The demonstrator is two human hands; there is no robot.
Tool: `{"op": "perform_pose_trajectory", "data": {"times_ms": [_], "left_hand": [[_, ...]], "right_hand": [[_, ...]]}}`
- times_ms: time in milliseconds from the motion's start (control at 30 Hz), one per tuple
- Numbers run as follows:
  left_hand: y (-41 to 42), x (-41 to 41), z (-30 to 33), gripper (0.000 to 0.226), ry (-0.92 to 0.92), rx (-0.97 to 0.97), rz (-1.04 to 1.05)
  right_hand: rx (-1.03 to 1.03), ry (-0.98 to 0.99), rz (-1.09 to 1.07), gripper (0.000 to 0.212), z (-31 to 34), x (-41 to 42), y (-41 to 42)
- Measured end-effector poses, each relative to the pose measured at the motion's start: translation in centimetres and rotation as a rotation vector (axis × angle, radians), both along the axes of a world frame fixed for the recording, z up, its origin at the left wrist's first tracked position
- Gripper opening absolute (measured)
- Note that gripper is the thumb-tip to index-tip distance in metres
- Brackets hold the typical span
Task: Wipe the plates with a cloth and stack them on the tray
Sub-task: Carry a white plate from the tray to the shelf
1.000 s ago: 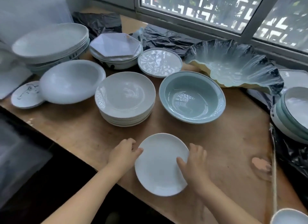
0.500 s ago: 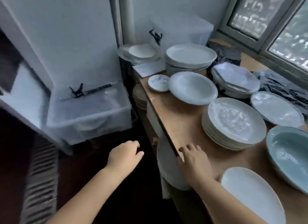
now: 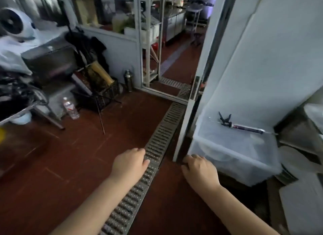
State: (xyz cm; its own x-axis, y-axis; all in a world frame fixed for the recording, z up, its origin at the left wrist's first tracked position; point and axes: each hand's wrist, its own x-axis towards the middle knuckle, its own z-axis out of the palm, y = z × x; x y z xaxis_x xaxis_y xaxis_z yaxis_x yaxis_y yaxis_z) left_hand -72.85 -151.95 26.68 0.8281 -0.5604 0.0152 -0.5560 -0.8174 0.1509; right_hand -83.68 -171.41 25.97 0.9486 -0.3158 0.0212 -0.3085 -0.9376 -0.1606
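Head view: near bottom, left hand (image 3: 130,162) and right hand (image 3: 199,170) hang out over red floor (image 3: 73,157), both loose, fingers softly bent, holding nothing. A second ago both hands touch small white plate on table; now table and that plate gone from sight, head turned away to left. Drain grate (image 3: 157,145) runs under left hand. Clear plastic box (image 3: 234,147) sits at right, beside right hand. No cloth seen, no tray seen. Guess: person looks for cloth; wiping not started.

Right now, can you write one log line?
left hand: empty | right hand: empty | view: floor drain, plastic bin | plates: unseen
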Motion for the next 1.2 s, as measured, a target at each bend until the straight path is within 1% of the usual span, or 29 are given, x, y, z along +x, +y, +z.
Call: {"op": "perform_pose_trajectory", "data": {"times_ms": [167, 267, 367, 467, 567, 700, 800, 967, 1067, 1200], "left_hand": [[11.9, 7.0, 0.6, 0.03, -0.016, 0.026, 0.29], [17.5, 9.8, 0.4, 0.03, 0.003, 0.016, 0.438], [22.2, 12.8, 0.1, 0.029, 0.022, -0.004, 0.574], [26.4, 16.3, -0.1, 0.029, 0.025, 0.016, 0.699], [30.2, 20.9, -0.2, 0.029, -0.008, 0.019, 0.827], [34.1, 27.9, 0.6, 0.029, -0.029, -0.03, 0.999], [37.0, 32.2, 0.8, 0.029, -0.052, -0.033, 1.083], [42.5, 37.3, 0.2, 0.028, -0.011, -0.024, 1.183], [46.6, 40.6, -0.7, 0.027, 0.024, -0.026, 1.22], [53.3, 46.0, -1.7, 0.027, 0.03, -0.034, 1.219]], "right_hand": [[-0.009, 0.012, 0.259, 0.019, 0.4, 12.5, 9.5], [-0.004, 0.007, 0.405, 0.024, 0.2, 18.9, 14.2], [-0.023, 0.011, 0.552, 0.023, -0.4, 25.2, 18.8], [-0.048, 0.016, 0.66, 0.022, -0.7, 31.5, 23.1], [-0.028, 0.003, 0.754, 0.022, -0.5, 38.3, 27.1], [-0.023, -0.004, 0.873, 0.019, 0.6, 48.1, 31.4], [-0.032, -0.027, 0.956, 0.018, 1.4, 54.8, 34.8], [-0.033, 0.005, 1.06, 0.019, 1.2, 62.9, 41.4], [-0.041, 0.017, 1.098, 0.018, 0.5, 66.9, 46.0], [-0.026, 0.011, 1.11, 0.019, -0.6, 72.5, 53.0]]}}
